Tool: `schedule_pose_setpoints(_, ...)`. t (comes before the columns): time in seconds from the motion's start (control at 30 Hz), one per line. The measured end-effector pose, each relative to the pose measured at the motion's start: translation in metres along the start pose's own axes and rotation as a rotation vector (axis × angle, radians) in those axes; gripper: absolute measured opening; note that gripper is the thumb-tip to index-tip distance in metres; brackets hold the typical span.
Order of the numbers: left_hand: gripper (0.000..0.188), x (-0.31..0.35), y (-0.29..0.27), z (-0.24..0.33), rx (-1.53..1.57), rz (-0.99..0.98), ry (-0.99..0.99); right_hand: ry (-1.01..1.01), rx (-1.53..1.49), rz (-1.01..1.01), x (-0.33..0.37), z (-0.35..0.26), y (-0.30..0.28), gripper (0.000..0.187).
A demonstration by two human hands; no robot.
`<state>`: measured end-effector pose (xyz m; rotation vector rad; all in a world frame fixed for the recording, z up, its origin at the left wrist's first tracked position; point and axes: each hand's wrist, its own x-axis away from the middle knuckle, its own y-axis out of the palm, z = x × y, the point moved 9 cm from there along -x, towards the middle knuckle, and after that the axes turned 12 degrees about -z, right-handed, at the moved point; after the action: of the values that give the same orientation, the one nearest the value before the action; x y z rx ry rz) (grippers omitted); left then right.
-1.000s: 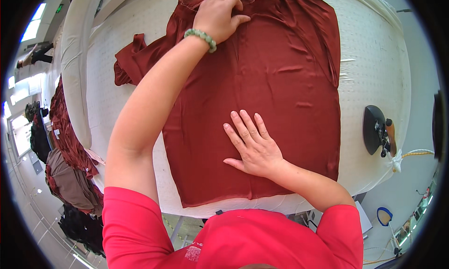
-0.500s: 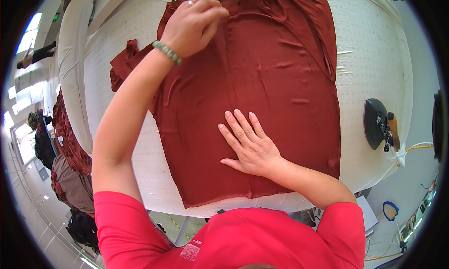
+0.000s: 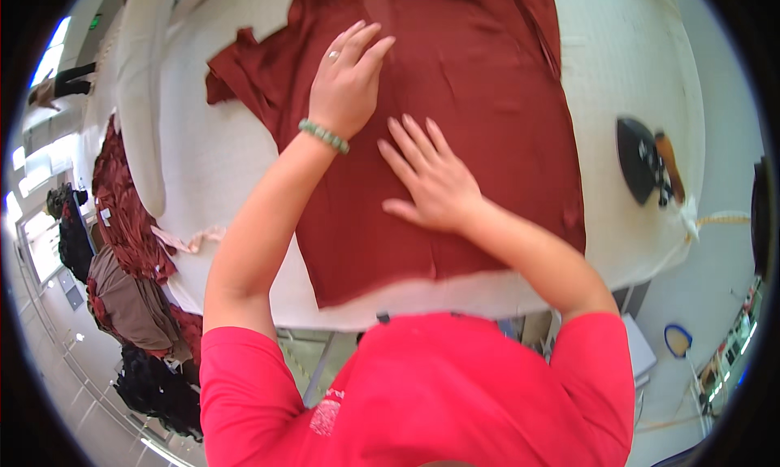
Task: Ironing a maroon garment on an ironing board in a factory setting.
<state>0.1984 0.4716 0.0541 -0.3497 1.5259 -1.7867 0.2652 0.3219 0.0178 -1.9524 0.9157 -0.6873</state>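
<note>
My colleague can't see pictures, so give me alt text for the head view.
A person's left hand, wearing a green beaded bracelet, and outspread right hand are over a dark-red fabric garment on a white cloth-covered table. A black iron with a brown handle sits near the table's right edge.

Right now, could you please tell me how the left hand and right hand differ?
The left hand has a ring and a green beaded bracelet at the wrist; the right hand shows neither. The left hand is farther up the dark red garment; the right hand is nearer its hem. Both are open over the garment.
</note>
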Motion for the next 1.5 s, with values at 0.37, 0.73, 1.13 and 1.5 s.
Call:
schedule_pose_setpoints(0.37,0.029,0.241,-0.022,0.215,0.388,-0.144,-0.096,0.231,0.121,0.302,0.166,-0.011,-0.022,0.048)
schedule_pose_setpoints(0.73,0.024,0.303,-0.04,0.227,0.316,-0.138,-0.135,1.07,-0.25,0.59,0.427,0.07,0.0,0.039)
schedule_pose_setpoints(1.13,0.025,0.453,-0.061,0.115,0.129,-0.196,-1.15,-0.169,0.015,0.368,0.231,-0.101,0.017,0.035)
schedule_pose_setpoints(1.5,0.024,0.474,-0.063,0.074,1.072,0.259,-1.27,-0.134,0.22,0.211,0.183,-0.101,0.042,0.013)
